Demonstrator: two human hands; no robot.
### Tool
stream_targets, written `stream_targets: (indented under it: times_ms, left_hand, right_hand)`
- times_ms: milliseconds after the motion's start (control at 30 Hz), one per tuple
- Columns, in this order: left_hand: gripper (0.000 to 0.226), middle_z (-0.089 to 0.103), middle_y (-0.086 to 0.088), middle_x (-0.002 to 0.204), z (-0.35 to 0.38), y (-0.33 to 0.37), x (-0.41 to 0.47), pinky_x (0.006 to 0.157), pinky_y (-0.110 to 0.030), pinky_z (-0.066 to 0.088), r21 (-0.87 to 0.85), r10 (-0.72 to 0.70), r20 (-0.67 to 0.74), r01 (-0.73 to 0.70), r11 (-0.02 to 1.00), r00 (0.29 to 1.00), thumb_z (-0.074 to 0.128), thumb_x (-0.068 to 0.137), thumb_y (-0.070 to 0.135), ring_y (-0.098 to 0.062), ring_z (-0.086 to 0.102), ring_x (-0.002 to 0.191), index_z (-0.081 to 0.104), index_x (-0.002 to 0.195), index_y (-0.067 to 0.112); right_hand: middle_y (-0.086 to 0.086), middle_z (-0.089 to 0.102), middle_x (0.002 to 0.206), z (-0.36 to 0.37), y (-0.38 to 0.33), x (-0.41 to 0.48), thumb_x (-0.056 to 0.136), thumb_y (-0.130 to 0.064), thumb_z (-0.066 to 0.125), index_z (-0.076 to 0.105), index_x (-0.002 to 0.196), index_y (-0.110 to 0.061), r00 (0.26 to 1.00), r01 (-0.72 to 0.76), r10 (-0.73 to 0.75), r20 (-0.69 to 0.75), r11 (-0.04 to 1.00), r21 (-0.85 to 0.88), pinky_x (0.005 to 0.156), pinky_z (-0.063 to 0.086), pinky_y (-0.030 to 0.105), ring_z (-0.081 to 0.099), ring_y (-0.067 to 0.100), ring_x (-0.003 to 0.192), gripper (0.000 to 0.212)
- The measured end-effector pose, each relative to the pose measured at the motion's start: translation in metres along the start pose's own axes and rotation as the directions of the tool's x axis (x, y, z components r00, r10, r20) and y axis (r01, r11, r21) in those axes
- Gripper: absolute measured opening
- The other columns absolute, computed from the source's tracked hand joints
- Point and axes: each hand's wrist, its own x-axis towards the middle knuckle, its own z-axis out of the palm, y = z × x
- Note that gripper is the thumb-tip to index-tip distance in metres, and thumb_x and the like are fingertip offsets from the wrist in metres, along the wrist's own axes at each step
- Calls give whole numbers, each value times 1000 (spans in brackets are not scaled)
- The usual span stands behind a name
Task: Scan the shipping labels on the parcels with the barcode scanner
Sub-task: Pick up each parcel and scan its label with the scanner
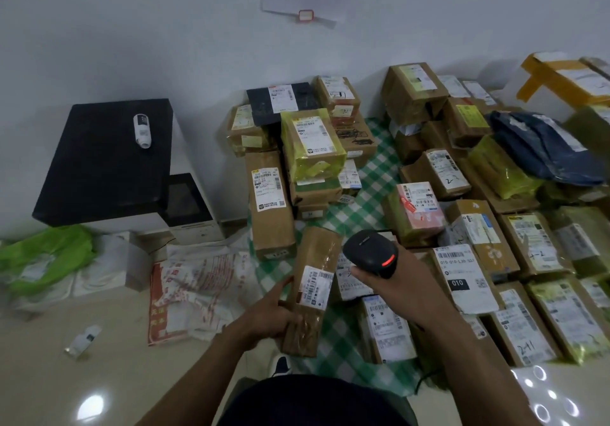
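My left hand (272,315) grips a long brown cardboard parcel (313,254) by its left side and near end. The parcel's white shipping label (317,287) faces up. My right hand (394,288) holds a black barcode scanner (371,253) just right of the parcel, with a red light showing on the scanner's head. Several more labelled parcels (468,227) lie on a green checked cloth (366,174) ahead and to the right.
A black-topped white machine (109,161) stands at the left against the wall, a small white bottle (142,130) lying on top. A green bag (46,257), a red-printed white sack (198,293) and another small bottle (84,339) lie on the floor at the left.
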Motion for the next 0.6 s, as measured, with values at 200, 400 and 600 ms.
stream_targets:
  times_ms: [200, 400, 600]
  left_hand:
    - [95, 70, -2, 125, 13, -17, 23, 91, -54, 60, -66, -126, 33, 128, 990, 992, 69, 92, 12, -27, 68, 112, 11, 159, 47]
    - [65, 64, -1, 130, 24, -11, 32, 93, -43, 60, 173, -141, 106, 122, 977, 984, 72, 94, 17, -21, 65, 112, 37, 147, 27]
    - [96, 60, 12, 126, 18, 2, 57, 80, -12, 53, 117, 205, -192, -185, 976, 960, 83, 86, 16, -5, 62, 106, 19, 156, 30]
  right_hand:
    - [-29, 59, 105, 13, 3, 5, 85, -47, 83, 52, 118, -46, 1000, -26, 26, 17, 1000, 10, 86, 44, 22, 57, -4, 97, 44]
    - [-29, 59, 104, 13, 4, 11, 86, -45, 82, 52, 120, -43, 999, -39, 39, 24, 999, 8, 86, 43, 21, 57, -1, 97, 45]
    - [-27, 60, 103, 11, 8, 15, 88, -44, 81, 49, 118, -43, 998, -58, 58, 31, 998, 9, 78, 43, 17, 56, -9, 92, 43]
